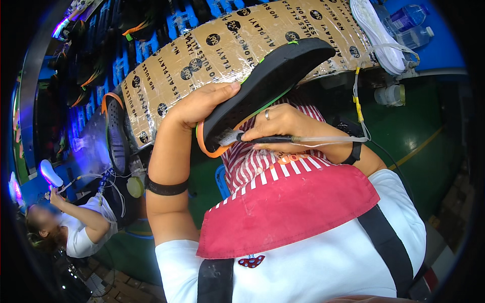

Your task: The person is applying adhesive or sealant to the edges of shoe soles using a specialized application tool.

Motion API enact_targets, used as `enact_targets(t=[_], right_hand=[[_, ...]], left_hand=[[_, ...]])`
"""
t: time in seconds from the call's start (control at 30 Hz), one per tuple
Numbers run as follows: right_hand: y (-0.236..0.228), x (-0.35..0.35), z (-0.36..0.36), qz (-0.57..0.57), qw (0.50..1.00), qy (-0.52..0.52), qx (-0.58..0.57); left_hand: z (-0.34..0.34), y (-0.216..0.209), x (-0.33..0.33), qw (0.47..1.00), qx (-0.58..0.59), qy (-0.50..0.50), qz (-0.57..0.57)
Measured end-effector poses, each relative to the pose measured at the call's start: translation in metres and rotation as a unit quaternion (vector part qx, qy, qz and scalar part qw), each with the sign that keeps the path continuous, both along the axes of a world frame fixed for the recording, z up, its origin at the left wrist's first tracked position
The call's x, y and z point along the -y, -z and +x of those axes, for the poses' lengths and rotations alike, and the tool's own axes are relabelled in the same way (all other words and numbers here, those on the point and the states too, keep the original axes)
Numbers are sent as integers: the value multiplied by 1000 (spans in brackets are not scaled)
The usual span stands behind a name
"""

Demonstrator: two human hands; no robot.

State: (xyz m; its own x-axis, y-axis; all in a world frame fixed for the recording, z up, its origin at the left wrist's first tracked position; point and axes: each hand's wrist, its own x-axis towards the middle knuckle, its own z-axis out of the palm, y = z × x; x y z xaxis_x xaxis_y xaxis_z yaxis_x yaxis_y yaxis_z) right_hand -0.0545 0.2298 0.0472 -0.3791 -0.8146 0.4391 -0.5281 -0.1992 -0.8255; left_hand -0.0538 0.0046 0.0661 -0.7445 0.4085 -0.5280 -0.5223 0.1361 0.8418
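Note:
A black shoe (273, 76) with green edging and an orange band round its heel is tilted in front of me, its flat, dotted black face turned up. My left hand (207, 103) grips it near the heel, thumb lying on the black face. In my right hand (285, 126) is a brush (265, 139) with a dark handle and a clear tube running from its back end. Its pale bristles (230, 137) touch the heel area inside the orange band. The fingers of my right hand are wrapped round the handle.
A printed cardboard sheet under clear film (222, 48) covers the bench edge. White soles (376, 38) and plastic bottles (406, 22) stand at the far right. Another black shoe (116, 134) is at the left, beside a rack of shoes. A co-worker (86, 222) sits lower left.

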Motion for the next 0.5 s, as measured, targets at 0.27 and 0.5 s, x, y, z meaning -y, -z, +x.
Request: enact_targets(t=[0.27,0.5], right_hand=[[-2,-4,-4,43,997,-32,57],[-13,-15,-13,35,984,-40,169]], left_hand=[[3,6,4,999,38,-12,-1],[13,23,11,969,29,-232,76]])
